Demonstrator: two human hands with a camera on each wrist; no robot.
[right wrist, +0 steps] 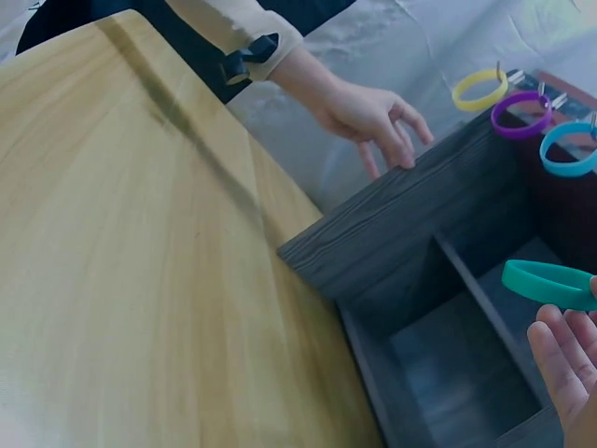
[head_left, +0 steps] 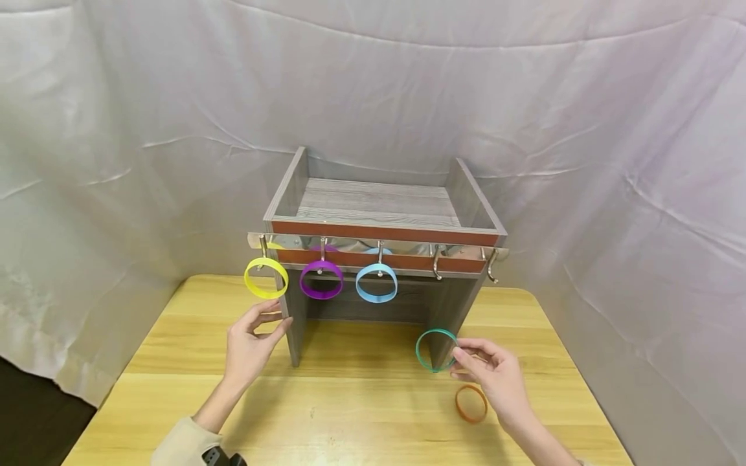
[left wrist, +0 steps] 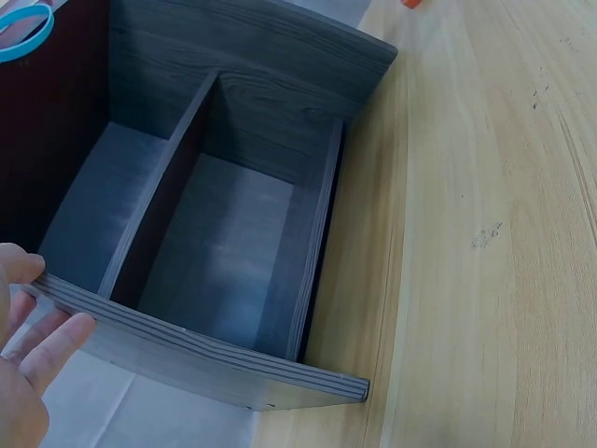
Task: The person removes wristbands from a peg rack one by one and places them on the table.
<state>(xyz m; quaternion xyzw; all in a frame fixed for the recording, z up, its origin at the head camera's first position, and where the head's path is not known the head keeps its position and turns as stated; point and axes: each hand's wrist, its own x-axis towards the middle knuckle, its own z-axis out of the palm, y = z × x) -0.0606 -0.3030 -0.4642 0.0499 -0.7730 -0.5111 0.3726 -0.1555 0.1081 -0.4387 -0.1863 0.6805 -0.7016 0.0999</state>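
Note:
My right hand (head_left: pixel 492 375) pinches a teal wristband (head_left: pixel 419 349) between thumb and fingers, below the right end of a hook rail (head_left: pixel 408 246). Over on the left, my left hand (head_left: pixel 253 343) holds the edge of the grey wooden shelf's side panel (left wrist: pixel 215 350), thumb on one face and fingers on the other. From the rail's hooks hang a yellow wristband (head_left: pixel 249 285), a purple wristband (head_left: pixel 322 295) and a light blue wristband (head_left: pixel 377 298). Two hooks (head_left: pixel 492 266) at the right carry no band. An orange wristband (head_left: pixel 471 420) lies on the table below my right hand.
The shelf (head_left: pixel 373 200) stands on a light wooden table (head_left: pixel 350 414), with an open tray-like top and compartments (left wrist: pixel 224 243) underneath. Pale grey cloth (head_left: pixel 373 84) hangs behind and along both sides.

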